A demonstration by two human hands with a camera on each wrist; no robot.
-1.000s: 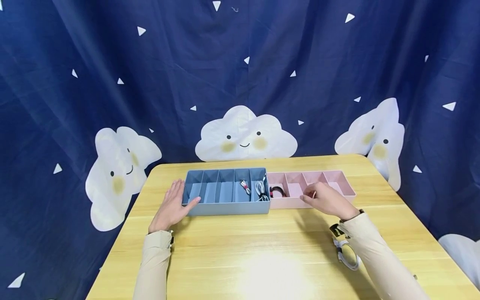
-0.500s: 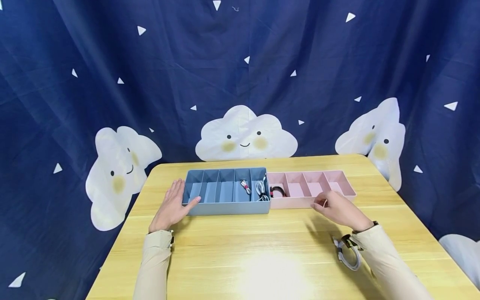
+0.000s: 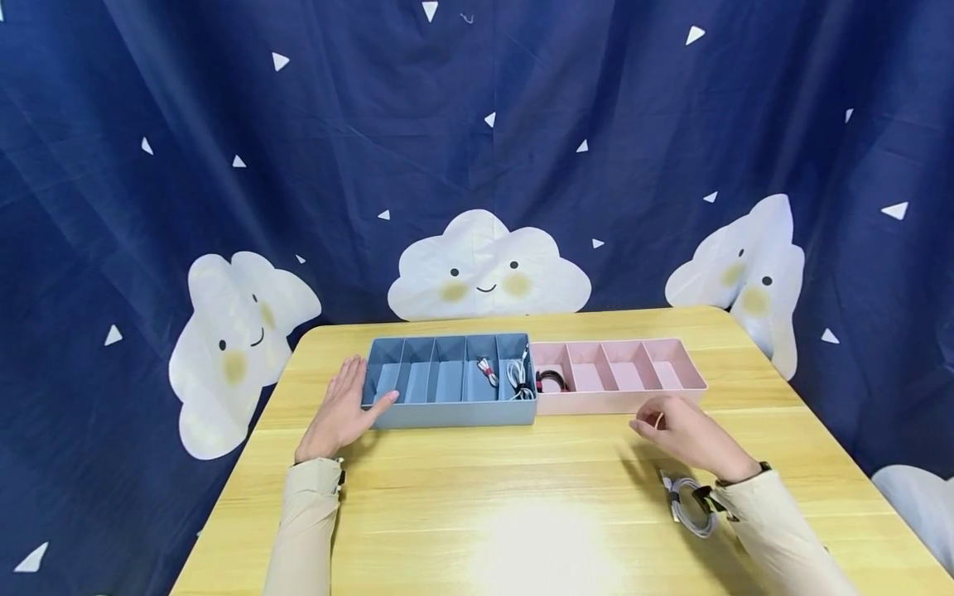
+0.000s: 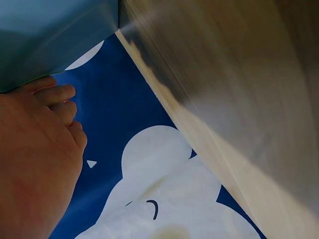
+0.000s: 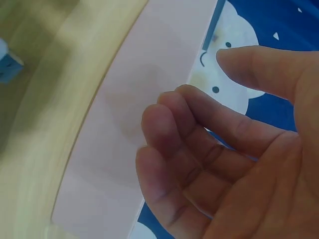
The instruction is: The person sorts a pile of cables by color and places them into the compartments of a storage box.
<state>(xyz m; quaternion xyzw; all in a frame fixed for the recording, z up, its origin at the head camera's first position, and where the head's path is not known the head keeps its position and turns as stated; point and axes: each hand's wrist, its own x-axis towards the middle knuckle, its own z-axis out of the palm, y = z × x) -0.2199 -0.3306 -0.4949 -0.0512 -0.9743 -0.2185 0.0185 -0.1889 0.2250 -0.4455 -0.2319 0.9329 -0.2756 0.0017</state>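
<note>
Head view: my left hand flat against blue tray end, fingers straight, gripping nothing. Right hand loosely curled, empty, near pink tray; white cable beside wrist on table.

Left wrist view: palm touches tray wall; I'd brace steady.

Right wrist view: fingers relaxed, holding nothing; I'd pinch cable by coil.

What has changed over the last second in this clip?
The right hand drew back from over the pink tray toward the person, nearer the coiled white cable on the table; it holds nothing. The left hand stayed against the blue tray; trays and cables unmoved.
</note>
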